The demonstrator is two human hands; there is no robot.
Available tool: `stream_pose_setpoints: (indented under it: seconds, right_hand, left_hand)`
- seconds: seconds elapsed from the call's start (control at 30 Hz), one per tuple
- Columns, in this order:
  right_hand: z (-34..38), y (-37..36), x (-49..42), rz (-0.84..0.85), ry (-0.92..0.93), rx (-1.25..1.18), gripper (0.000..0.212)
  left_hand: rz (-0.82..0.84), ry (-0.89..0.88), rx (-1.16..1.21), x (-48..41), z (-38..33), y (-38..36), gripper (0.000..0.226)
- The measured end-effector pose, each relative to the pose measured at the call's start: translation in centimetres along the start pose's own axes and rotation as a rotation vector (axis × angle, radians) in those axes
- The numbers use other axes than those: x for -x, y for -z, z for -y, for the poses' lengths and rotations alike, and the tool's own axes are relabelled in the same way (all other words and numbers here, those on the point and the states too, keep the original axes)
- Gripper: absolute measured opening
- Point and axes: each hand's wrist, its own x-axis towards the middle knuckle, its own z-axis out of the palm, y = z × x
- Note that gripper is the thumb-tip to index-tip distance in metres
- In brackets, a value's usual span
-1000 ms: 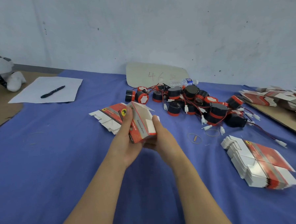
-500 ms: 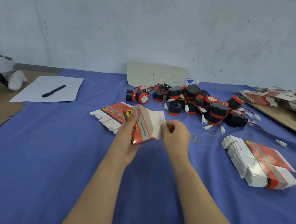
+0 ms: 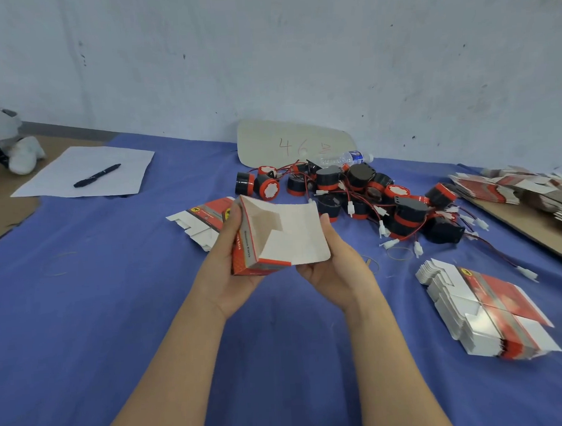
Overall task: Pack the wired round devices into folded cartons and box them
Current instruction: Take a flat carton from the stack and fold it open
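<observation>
Although a heap of wired round devices waits on the blue cloth, none looks packed yet, so I judge the job to be at an early stage: one carton is being shaped, nothing is inside it, and no outer box for the finished ones is in view. At the far left a sheet of paper with a pen on it lies well apart from the work. Nearer the middle, a few flat cartons lie just behind the left hand, which grips the body of the carton with its thumb along the near edge. The carton is held above the cloth between the two hands, its end open and its white flap spread toward the right. The right hand, palm up, holds that flap, thumb lying against its right edge; its fingers are hidden behind the card. The hands are close but not touching, joined only by the carton. Beyond and to the right of them the devices lie tangled in their red wires, within easy reach. Further right a thick stack of flat cartons rests near the right forearm, and more unfolded cartons lie at the far right edge, so most of the folding, filling and boxing seems left to do.
</observation>
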Motion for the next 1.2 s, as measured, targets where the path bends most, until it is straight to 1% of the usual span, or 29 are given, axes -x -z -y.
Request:
stream_pose_setpoints:
  seconds: [0.07, 0.13, 0.23, 0.27, 0.33, 0.37, 0.4, 0.43, 0.47, 0.5, 0.53, 0.57, 0.6, 0.7, 0.73, 0.8, 0.83, 0.87, 0.93, 0.97, 1.0, 1.03, 1.07, 1.1, 1.13, 1.17, 1.2]
  right_hand:
    - [-0.1, -0.1, 0.1, 0.057, -0.018, 0.031, 0.034]
    - [-0.4, -0.4, 0.0, 0.029, 0.013, 0.175, 0.032]
    - [-1.3, -0.9, -0.3, -0.165, 0.138, 0.531, 0.038]
    - [-1.4, -1.0, -0.4, -0.247, 0.166, 0.576, 0.038]
    - [-1.2, -1.3, -0.5, -0.391, 0.154, 0.531, 0.042]
    - [-1.1, -1.4, -0.5, -0.418, 0.120, 0.477, 0.043]
    - [-0.9, -1.6, -0.6, -0.409, 0.073, 0.428, 0.043]
    - [-0.9, -1.8, -0.6, -0.362, 0.030, 0.404, 0.043]
    - [-1.0, -2.1, -0.4, -0.289, 0.006, 0.413, 0.041]
    - [-1.3, -2.3, -0.4, -0.225, 0.020, 0.466, 0.040]
    - [-1.8, -2.3, -0.4, -0.201, 0.072, 0.544, 0.039]
    - [-2.1, -2.1, -0.5, -0.226, 0.148, 0.637, 0.037]
    - [-2.2, -1.9, -0.6, -0.285, 0.227, 0.723, 0.034]
    - [-1.9, -0.9, -0.6, -0.493, 0.392, 0.927, 0.028]
    - [-1.8, -0.6, -0.6, -0.519, 0.420, 0.941, 0.027]
    - [-2.0, -0.8, -0.6, -0.513, 0.475, 0.916, 0.026]
    - [-2.3, -1.1, -0.6, -0.504, 0.497, 0.904, 0.026]
    - [-2.4, -1.3, -0.6, -0.505, 0.513, 0.905, 0.026]
    - [-2.4, -1.1, -0.9, -0.548, 0.537, 0.912, 0.039]
    - [-2.3, -0.8, -1.0, -0.575, 0.522, 0.871, 0.042]
    - [-2.2, -0.6, -1.0, -0.603, 0.482, 0.783, 0.038]
    - [-2.1, -0.2, -1.2, -0.635, 0.418, 0.675, 0.028]
    - [-1.9, 0.3, -1.3, -0.673, 0.324, 0.583, 0.015]
    - [-1.8, 0.7, -1.3, -0.702, 0.237, 0.528, 0.013]
    - [-1.8, 1.1, -1.4, -0.709, 0.188, 0.528, 0.015]
    - [-1.8, 1.3, -1.5, -0.695, 0.180, 0.611, 0.017]
    - [-1.8, 1.4, -1.4, -0.678, 0.191, 0.743, 0.025]
  left_hand:
    - [0.009, 0.009, 0.000, 0.1, 0.1, -0.2, 0.034]
    - [0.042, 0.029, 0.018, 0.2, 0.2, -0.3, 0.038]
    - [0.010, 0.057, -0.015, 0.1, 0.4, -0.6, 0.053]
    - [-0.024, 0.048, -0.046, 0.0, 0.5, -0.6, 0.059]
    - [-0.120, -0.043, -0.125, -0.5, 0.9, -0.6, 0.065]
    - [-0.186, -0.108, -0.194, -0.7, 1.1, -0.6, 0.067]
    - [-0.259, -0.164, -0.295, -0.9, 1.4, -0.6, 0.068]
    - [-0.315, -0.209, -0.427, -1.0, 1.8, -0.8, 0.068]
    - [-0.332, -0.264, -0.573, -1.0, 2.4, -0.9, 0.065]
    - [-0.320, -0.336, -0.725, -0.9, 2.9, -0.9, 0.061]
    - [-0.305, -0.412, -0.884, -1.0, 3.4, -0.8, 0.056]
    - [-0.300, -0.477, -1.027, -1.1, 3.7, -0.6, 0.050]
    - [-0.308, -0.516, -1.130, -1.0, 3.8, -0.3, 0.045]
    - [-0.379, -0.562, -1.277, -0.8, 3.6, 0.1, 0.034]
    - [-0.387, -0.544, -1.316, -0.7, 3.6, 0.1, 0.038]
    - [-0.411, -0.468, -1.396, -0.4, 3.8, -0.2, 0.051]
    - [-0.436, -0.453, -1.442, -0.4, 3.9, -0.3, 0.052]
    - [-0.456, -0.451, -1.472, -0.4, 4.0, -0.3, 0.050]
    - [-0.495, -0.450, -1.450, -0.3, 3.8, -0.2, 0.041]
    - [-0.509, -0.437, -1.431, -0.2, 3.7, -0.3, 0.035]
    - [-0.523, -0.432, -1.418, -0.2, 3.7, -0.3, 0.026]
    - [-0.537, -0.410, -1.405, -0.2, 3.7, -0.3, 0.013]
    - [-0.552, -0.377, -1.377, -0.2, 3.5, -0.3, 0.012]
    - [-0.558, -0.334, -1.333, -0.3, 3.5, -0.3, 0.024]
    - [-0.550, -0.283, -1.274, -0.4, 3.4, -0.1, 0.034]
    - [-0.538, -0.225, -1.242, -0.5, 3.3, 0.1, 0.038]
    - [-0.524, -0.175, -1.250, -0.6, 3.4, 0.3, 0.037]
